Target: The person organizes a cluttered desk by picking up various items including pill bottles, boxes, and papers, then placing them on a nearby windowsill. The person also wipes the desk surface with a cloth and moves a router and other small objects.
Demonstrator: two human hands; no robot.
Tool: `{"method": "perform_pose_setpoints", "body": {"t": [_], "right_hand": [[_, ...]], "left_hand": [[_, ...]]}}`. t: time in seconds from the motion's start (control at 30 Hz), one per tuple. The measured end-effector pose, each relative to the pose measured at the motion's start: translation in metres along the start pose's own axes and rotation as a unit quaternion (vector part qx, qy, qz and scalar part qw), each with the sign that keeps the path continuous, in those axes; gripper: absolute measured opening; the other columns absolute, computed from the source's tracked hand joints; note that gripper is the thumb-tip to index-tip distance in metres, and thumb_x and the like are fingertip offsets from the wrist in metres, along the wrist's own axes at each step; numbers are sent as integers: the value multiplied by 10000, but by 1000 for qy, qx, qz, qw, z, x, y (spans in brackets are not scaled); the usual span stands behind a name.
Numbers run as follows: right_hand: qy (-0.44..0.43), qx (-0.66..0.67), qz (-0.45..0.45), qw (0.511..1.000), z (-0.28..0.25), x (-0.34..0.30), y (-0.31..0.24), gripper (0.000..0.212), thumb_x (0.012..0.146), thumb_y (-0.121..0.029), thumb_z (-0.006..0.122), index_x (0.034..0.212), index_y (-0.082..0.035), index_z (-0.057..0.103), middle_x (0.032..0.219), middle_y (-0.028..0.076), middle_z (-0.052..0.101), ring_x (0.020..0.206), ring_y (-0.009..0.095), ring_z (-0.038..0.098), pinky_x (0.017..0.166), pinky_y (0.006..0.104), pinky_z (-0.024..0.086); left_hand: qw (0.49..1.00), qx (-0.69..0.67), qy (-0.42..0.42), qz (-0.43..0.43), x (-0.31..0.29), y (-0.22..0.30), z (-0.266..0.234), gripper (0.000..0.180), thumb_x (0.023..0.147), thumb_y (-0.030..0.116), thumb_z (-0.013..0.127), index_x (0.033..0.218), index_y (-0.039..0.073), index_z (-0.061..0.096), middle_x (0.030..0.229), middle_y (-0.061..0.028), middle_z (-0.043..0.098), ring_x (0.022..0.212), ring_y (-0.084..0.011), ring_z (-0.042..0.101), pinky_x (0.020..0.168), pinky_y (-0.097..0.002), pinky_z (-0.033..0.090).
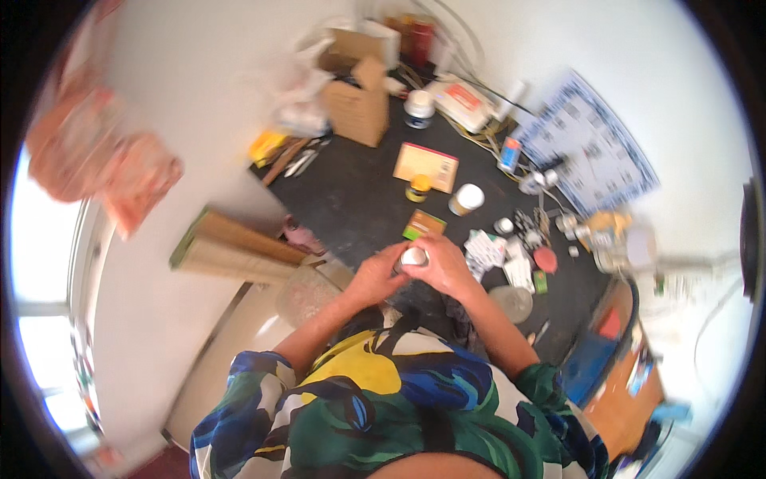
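Both my hands are closed round a small container with a pale round lid [414, 257], held over the near edge of the black table. My left hand [377, 276] grips its left side, and my right hand [444, 268] wraps it from the right with fingers over the lid. Most of the container's body is hidden by my fingers. Just beyond the hands lies a small orange and green box [424, 224]. Farther off stand a yellow jar [418, 188] and a white-capped bottle [467, 199], near a flat cream packet with a red edge [427, 165].
An open cardboard box [357, 112] and a white tub [419, 108] stand at the back of the table [343, 195]. Papers or blister packs [484, 250], a pink round object [545, 259] and a translucent container [511, 304] lie to the right. Beside the wall leans a wooden board [239, 247].
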State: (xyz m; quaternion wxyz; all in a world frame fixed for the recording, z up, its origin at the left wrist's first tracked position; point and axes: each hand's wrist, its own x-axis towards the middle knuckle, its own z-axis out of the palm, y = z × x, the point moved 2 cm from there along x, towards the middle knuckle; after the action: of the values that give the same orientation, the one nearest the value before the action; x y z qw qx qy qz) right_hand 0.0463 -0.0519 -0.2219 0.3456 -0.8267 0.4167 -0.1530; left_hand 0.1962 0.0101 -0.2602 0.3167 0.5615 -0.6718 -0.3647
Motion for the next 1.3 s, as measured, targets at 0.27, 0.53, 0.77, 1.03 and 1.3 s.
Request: {"method": "perform_pose_setpoints", "body": {"t": [0.27, 0.53, 0.77, 1.03, 1.3], "right_hand": [[-184, 51, -90, 977, 72, -10, -67, 352, 667, -265, 757, 915, -52, 626, 914, 126, 604, 870, 311, 596, 754, 378, 470], [-314, 177, -142, 922, 110, -3, -112, 445, 663, -155, 703, 1065, -61, 534, 1008, 139, 616, 923, 285, 608, 795, 359, 480], [-362, 260, -135, 885, 185, 23, -163, 427, 702, -82, 661, 1092, -19, 497, 991, 114, 613, 863, 173, 611, 732, 306, 494], [-400, 244, -218, 856, 266, 94, -331, 394, 735, -102, 688, 1069, -17, 498, 941, 76, 617, 828, 117, 585, 695, 279, 496], [-177, 159, -391, 889, 336, 197, -569, 424, 725, -203, 693, 1082, -32, 542, 985, 173, 646, 901, 310, 630, 791, 363, 490]], "left_hand": [[972, -17, 152, -181, -125, 4, -17, 482, 773, 177, 652, 1198, 12, 495, 1095, -219, 592, 1004, -385, 574, 843, -415, 469], [936, -33, 252, -243, -201, 22, -52, 472, 764, 177, 675, 1180, 25, 512, 1062, -211, 608, 1000, -376, 583, 832, -408, 468], [908, -97, 314, -259, -263, -17, -99, 460, 773, 191, 687, 1172, 41, 514, 1053, -203, 613, 977, -362, 603, 823, -394, 473], [880, -49, 408, -239, -355, -87, -244, 437, 757, 178, 711, 1094, 32, 474, 950, -155, 616, 908, -264, 626, 763, -367, 491], [791, 89, 582, -168, -462, -144, -491, 363, 779, 141, 687, 1103, 45, 555, 941, -87, 615, 880, -182, 575, 723, -330, 482]]}}
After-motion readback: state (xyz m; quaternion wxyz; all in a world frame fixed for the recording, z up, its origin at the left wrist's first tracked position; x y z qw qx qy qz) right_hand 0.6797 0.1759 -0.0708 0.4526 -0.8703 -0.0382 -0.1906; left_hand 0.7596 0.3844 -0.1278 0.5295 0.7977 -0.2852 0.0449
